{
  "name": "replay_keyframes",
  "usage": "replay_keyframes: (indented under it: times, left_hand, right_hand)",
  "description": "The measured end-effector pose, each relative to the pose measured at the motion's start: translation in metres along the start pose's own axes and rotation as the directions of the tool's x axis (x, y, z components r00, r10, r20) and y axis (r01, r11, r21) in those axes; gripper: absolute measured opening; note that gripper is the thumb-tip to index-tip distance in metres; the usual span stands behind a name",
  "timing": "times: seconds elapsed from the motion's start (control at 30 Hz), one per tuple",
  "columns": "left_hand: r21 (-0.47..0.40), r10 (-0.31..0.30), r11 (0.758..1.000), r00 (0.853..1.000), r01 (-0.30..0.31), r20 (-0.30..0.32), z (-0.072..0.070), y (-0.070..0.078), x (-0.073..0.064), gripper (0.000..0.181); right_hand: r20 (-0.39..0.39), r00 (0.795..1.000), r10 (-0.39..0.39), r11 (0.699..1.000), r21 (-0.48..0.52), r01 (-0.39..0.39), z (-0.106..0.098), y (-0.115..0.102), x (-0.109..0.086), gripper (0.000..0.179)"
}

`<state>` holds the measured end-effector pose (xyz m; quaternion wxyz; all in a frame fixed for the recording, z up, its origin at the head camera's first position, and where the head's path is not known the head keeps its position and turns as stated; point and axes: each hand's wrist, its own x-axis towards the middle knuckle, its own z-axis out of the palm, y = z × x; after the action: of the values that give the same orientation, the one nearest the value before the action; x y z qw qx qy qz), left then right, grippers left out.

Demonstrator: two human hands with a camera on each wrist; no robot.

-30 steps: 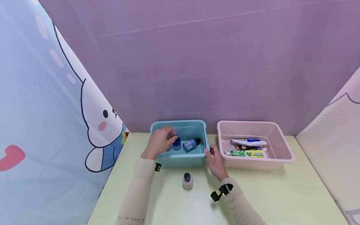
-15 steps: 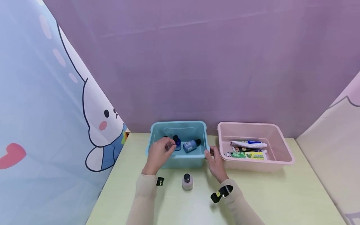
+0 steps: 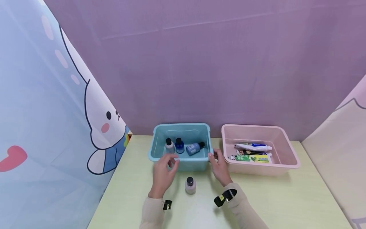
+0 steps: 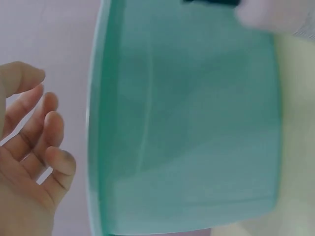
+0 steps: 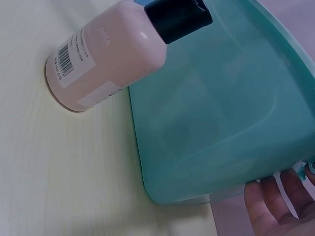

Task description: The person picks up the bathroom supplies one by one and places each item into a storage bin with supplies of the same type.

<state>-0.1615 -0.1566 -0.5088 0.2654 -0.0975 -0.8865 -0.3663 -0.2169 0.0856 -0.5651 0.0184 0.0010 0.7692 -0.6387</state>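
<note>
My left hand (image 3: 163, 175) is by the front rim of the teal plastic bin (image 3: 191, 166), its fingers loosely bent and holding nothing. The left wrist view shows the same hand (image 4: 32, 147) apart from the bin wall. With thumb and fingers, my right hand (image 3: 220, 167) grips the bin's right front corner. Inside stand a pale bottle (image 3: 170, 147) with a black cap and a dark blue bottle (image 3: 179, 147). A lighter blue bottle (image 3: 193, 148) lies on its side beside them. In front of the bin, a pale pink bottle (image 3: 190, 187) with a black cap stands upright on the table.
To the right is a pink bin (image 3: 260, 168) with several toothpaste tubes and a green-and-yellow toothpaste pack (image 3: 251, 158) inside. Behind both bins hangs a purple cloth (image 3: 200, 70). The pale table (image 3: 271, 200) reaches forward and to both sides.
My left hand has let go of the pale bottle and drawn back out of the teal bin toward the front, uncovering that bottle. The right hand has kept its place on the bin's corner.
</note>
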Motion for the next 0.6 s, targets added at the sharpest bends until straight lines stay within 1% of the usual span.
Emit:
replay_keyframes:
  times: [0.13, 0.27, 0.43, 0.53, 0.6]
  left_hand:
    - [-0.05, -0.008, 0.999, 1.0, 0.007, -0.029, 0.004, 0.002, -0.013, 0.016]
    - [-0.059, -0.027, 0.998, 0.999, 0.026, -0.019, 0.008, 0.004, -0.024, 0.016]
    - [-0.047, -0.068, 0.996, 0.997, 0.07, 0.044, 0.017, 0.004, -0.038, 0.013]
    - [-0.029, -0.098, 0.994, 0.99, 0.102, 0.096, 0.023, 0.002, -0.046, 0.013]
    - [-0.015, -0.123, 0.992, 0.984, 0.126, 0.132, 0.027, 0.001, -0.051, 0.014]
  right_hand:
    - [-0.01, 1.0, -0.013, 1.0, 0.0, 0.013, 0.0, 0.002, 0.001, 0.044]
    - [-0.012, 1.0, -0.024, 1.0, 0.017, 0.025, 0.0, 0.003, 0.001, 0.042]
    - [-0.012, 0.999, -0.032, 0.999, 0.002, 0.032, 0.0, 0.004, 0.001, 0.043]
    - [-0.013, 0.999, -0.032, 0.999, -0.005, 0.032, 0.001, 0.004, 0.001, 0.045]
    - [-0.014, 0.999, -0.029, 1.0, -0.008, 0.029, 0.001, 0.004, 0.001, 0.045]
